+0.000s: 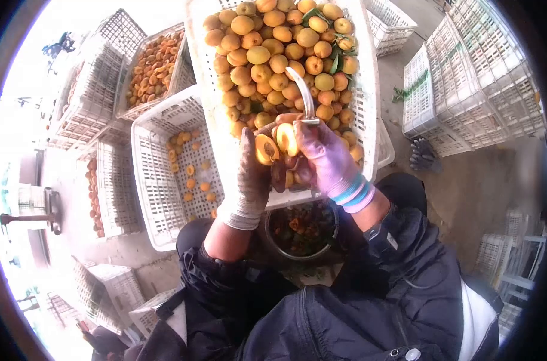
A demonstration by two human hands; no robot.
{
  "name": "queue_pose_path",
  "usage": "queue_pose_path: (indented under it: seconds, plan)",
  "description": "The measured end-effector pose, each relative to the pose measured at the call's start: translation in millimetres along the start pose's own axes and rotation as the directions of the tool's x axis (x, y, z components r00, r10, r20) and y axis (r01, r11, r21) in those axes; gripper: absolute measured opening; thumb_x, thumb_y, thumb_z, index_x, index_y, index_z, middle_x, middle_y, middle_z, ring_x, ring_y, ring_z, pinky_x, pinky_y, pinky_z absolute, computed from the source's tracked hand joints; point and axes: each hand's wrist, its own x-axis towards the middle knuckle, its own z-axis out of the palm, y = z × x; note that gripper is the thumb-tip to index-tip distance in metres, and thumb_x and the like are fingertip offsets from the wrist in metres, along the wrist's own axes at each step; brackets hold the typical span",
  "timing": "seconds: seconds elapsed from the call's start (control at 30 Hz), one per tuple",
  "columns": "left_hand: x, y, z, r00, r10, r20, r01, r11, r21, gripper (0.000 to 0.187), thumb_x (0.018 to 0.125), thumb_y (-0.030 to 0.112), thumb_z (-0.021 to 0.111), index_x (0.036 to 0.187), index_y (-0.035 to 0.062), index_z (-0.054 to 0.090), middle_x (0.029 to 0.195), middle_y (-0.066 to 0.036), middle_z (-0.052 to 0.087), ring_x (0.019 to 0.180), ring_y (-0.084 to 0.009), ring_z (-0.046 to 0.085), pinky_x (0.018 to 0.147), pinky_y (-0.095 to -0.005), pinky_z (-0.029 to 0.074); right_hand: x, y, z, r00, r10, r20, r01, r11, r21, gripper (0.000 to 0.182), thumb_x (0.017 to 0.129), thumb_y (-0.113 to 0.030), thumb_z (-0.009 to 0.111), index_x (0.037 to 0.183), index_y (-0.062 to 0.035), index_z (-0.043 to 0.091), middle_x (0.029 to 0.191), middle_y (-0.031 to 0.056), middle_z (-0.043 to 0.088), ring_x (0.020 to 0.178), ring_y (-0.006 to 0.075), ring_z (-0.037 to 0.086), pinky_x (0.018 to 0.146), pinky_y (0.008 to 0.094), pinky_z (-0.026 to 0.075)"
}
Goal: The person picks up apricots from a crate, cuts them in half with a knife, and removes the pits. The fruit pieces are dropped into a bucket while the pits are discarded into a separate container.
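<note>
**Splitting an apricot over the bowl**

The left hand [249, 180] grips one apricot half [265, 149]. The right hand [321, 156] holds the other half [287, 139] and a knife [301, 90]. Likely next: drop the pit into the bowl [302, 231], halves into the side crate [165, 174]. Beyond, a full crate [369, 90].

We're in an outdoor fruit-processing yard, not a kitchen. White plastic crates [466, 78] stacked all around on bare concrete ground [484, 180], one big crate [369, 90] full of whole apricots [273, 54], another crate [159, 180] holding halved pieces [189, 174], and a metal bucket [300, 231] of pits.
</note>
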Motion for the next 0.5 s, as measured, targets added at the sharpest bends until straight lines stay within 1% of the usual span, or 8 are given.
queue_pose_path:
  seconds: [0.03, 0.07, 0.1, 0.23, 0.37, 0.43, 0.47, 0.5]
  plan:
    - [1.3, -1.7, 5.7, 0.992, 0.033, -0.123, -0.029, 0.999, 0.033, 0.076, 0.093, 0.066, 0.043, 0.137, 0.0044, 0.046, 0.113, -0.008, 0.063, 0.090, -0.0148, 0.062, 0.065, -0.0235, 0.050, 5.6, 3.4, -5.1, 0.998, -0.030, 0.047, 0.026, 0.997, 0.074, 0.040, 0.097, -0.042, 0.058, 0.122, -0.0104, 0.057, 0.081, 0.0032, 0.067, 0.049, 0.0017, 0.049, 0.041, 0.0151, 0.033]
    - [2.7, -0.5, 11.4, 0.968, 0.069, -0.240, -0.054, 0.996, 0.069, 0.076, 0.094, 0.066, 0.042, 0.137, 0.0044, 0.047, 0.108, -0.007, 0.064, 0.084, -0.0128, 0.062, 0.059, -0.0211, 0.048, 7.0, -2.4, -7.3, 0.997, 0.027, 0.077, -0.036, 0.991, 0.125, 0.041, 0.097, -0.040, 0.060, 0.123, -0.0096, 0.056, 0.082, 0.0040, 0.067, 0.049, 0.0031, 0.050, 0.041, 0.0159, 0.036]
    - [2.4, 2.2, 14.4, 0.952, 0.099, -0.290, -0.071, 0.992, 0.106, 0.069, 0.094, 0.063, 0.045, 0.133, 0.0058, 0.051, 0.093, -0.004, 0.065, 0.072, -0.0127, 0.061, 0.054, -0.0220, 0.046, 8.9, -4.9, -9.3, 0.995, 0.034, 0.097, -0.047, 0.990, 0.136, 0.040, 0.096, -0.038, 0.060, 0.123, -0.0093, 0.056, 0.082, 0.0039, 0.066, 0.049, 0.0034, 0.050, 0.041, 0.0158, 0.035]
    - [-1.5, 9.1, 22.3, 0.917, 0.082, -0.391, -0.086, 0.996, 0.007, 0.052, 0.094, 0.054, 0.053, 0.120, 0.0085, 0.058, 0.072, -0.002, 0.060, 0.052, -0.0139, 0.056, 0.046, -0.0230, 0.043, 8.0, -11.9, -10.3, 0.991, 0.076, 0.110, -0.087, 0.992, 0.096, 0.037, 0.096, -0.032, 0.063, 0.122, -0.0077, 0.055, 0.081, 0.0020, 0.064, 0.049, 0.0032, 0.048, 0.041, 0.0160, 0.033]
    - [-3.7, 3.6, 23.6, 0.876, 0.099, -0.472, -0.115, 0.993, -0.004, 0.044, 0.093, 0.047, 0.059, 0.116, 0.0107, 0.061, 0.078, -0.002, 0.061, 0.057, -0.0124, 0.057, 0.048, -0.0221, 0.043, 4.5, -10.8, -4.8, 0.997, 0.050, 0.060, -0.058, 0.989, 0.134, 0.035, 0.096, -0.028, 0.064, 0.122, -0.0062, 0.055, 0.080, -0.0010, 0.059, 0.049, 0.0017, 0.044, 0.041, 0.0165, 0.031]
    - [0.4, 7.1, 46.6, 0.752, 0.150, -0.642, -0.104, 0.989, 0.109, 0.035, 0.091, 0.041, 0.064, 0.111, 0.0126, 0.064, 0.084, 0.001, 0.059, 0.062, -0.0080, 0.054, 0.052, -0.0199, 0.041, 3.8, -10.2, -9.2, 0.998, -0.003, 0.056, -0.001, 0.998, 0.058, 0.035, 0.096, -0.026, 0.063, 0.123, -0.0051, 0.055, 0.078, -0.0035, 0.056, 0.049, 0.0008, 0.040, 0.042, 0.0168, 0.030]
    - [-1.9, 8.5, 43.5, 0.750, 0.148, -0.645, -0.103, 0.989, 0.106, 0.035, 0.091, 0.041, 0.064, 0.111, 0.0126, 0.064, 0.084, 0.001, 0.059, 0.062, -0.0080, 0.054, 0.052, -0.0199, 0.041, 2.6, -10.8, -9.0, 0.998, 0.002, 0.055, -0.005, 0.998, 0.058, 0.035, 0.096, -0.026, 0.063, 0.123, -0.0051, 0.055, 0.078, -0.0035, 0.056, 0.049, 0.0008, 0.040, 0.042, 0.0168, 0.030]
    - [-5.4, 13.8, 39.8, 0.775, 0.132, -0.618, -0.001, 0.978, 0.208, 0.035, 0.091, 0.040, 0.064, 0.109, 0.0103, 0.062, 0.086, 0.001, 0.059, 0.067, -0.0076, 0.054, 0.055, -0.0192, 0.041, 0.8, -12.9, -7.6, 0.999, -0.021, 0.031, 0.021, 1.000, 0.017, 0.035, 0.096, -0.025, 0.063, 0.123, -0.0048, 0.055, 0.078, -0.0037, 0.056, 0.048, 0.0007, 0.040, 0.042, 0.0168, 0.030]
